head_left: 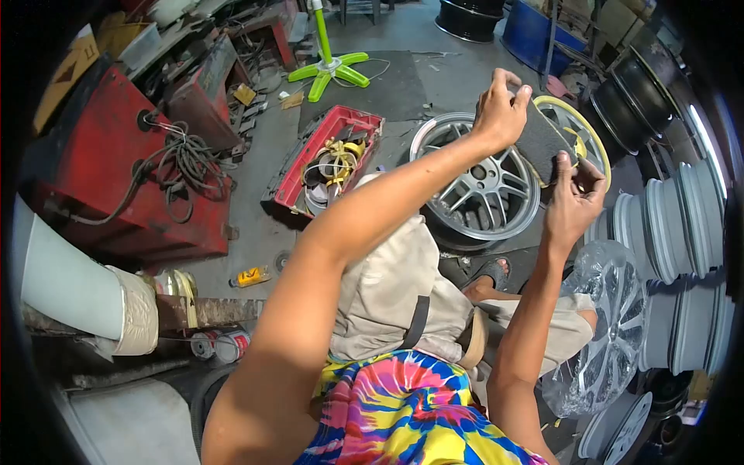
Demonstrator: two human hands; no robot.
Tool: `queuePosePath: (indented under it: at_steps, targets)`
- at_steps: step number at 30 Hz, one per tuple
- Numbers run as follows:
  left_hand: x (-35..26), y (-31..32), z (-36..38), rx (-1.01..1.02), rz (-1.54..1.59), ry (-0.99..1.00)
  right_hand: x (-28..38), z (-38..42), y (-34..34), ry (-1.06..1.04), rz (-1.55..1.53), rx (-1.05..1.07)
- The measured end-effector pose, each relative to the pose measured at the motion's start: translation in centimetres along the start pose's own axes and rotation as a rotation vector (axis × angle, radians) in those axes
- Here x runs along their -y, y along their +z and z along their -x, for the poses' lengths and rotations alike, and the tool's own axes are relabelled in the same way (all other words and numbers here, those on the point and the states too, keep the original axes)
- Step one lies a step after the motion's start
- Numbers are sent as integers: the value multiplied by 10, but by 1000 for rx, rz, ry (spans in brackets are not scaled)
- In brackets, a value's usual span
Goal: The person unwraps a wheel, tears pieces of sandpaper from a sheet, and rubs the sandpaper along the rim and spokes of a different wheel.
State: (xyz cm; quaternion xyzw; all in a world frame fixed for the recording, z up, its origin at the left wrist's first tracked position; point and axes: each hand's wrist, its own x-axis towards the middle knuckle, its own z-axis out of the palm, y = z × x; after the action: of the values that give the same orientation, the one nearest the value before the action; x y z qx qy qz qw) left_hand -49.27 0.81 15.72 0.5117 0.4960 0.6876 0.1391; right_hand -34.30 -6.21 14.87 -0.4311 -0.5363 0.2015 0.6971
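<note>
- Sheet, dark grey, abrasive-looking [547,146]: located above the floor [267,139], between the two hands; overlapped in view with the right edge of the silver alloy wheel.
- Relation: sheet set to the right of the left hand and beyond, slightly left of, the right hand; long axis apparently run obliquely from one hand toward the other. Contact clearest at the right hand.
- Right hand [575,198]: near corner of sheet pinched between thumb and fingers.
- Left hand [500,112]: fingers curled, thumb raised, beside the sheet's far left edge; whether the sheet is gripped there cannot be told.
- Silver alloy wheel, multi-spoke [486,172]: laid face up beneath the hands, part covered by left wrist and sheet.
- Yellow-rimmed wheel [600,141]: placed just beyond, part hidden by sheet and right hand.
- Red toolbox tray [363,116]: stood left of the silver wheel; tape rolls [353,147] held within.
- Grey wheels, stacked [673,225], and plastic-wrapped wheel [608,333]: ranged along the floor's right edge.
- Red metal cabinet [116,163]: stood at the floor's left edge, cable [182,167] hung in coils.
</note>
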Motion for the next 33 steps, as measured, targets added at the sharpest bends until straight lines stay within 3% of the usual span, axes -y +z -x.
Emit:
queuePosePath:
  at_steps: [2,3,6,7,9,13,15,19,23,25,27,31,33]
  targets:
    - [-23,-36,-9,421,182,-283,-8,-10,2,18,-61,21]
    - [-17,-48,-19,590,221,-305,-9,-12,7,27,-57,25]
    - [4,-89,-27,699,359,-289,-11,-25,24,92,-60,156]
    - [15,-102,-33,726,348,-322,-14,-26,31,205,-114,195]
    - [33,-127,-32,675,296,-379,-33,-28,53,360,-212,293]
    - [111,-155,-3,531,318,-575,-99,-12,104,549,-100,505]
    - [168,-166,25,360,552,-796,-123,6,127,702,-102,592]
    - [250,-179,95,151,719,-1064,-204,45,152,667,53,767]
    - [310,-187,148,-106,575,-1244,-228,64,168,599,83,716]
    - [341,-205,172,-142,568,-1242,-238,68,171,630,11,671]
    - [361,-222,176,-72,208,-1315,-249,69,170,644,-68,608]
    - [372,-221,191,-35,-104,-1121,-258,73,159,681,32,583]
    - [385,-229,199,-5,-185,-1127,-246,70,155,820,1,621]
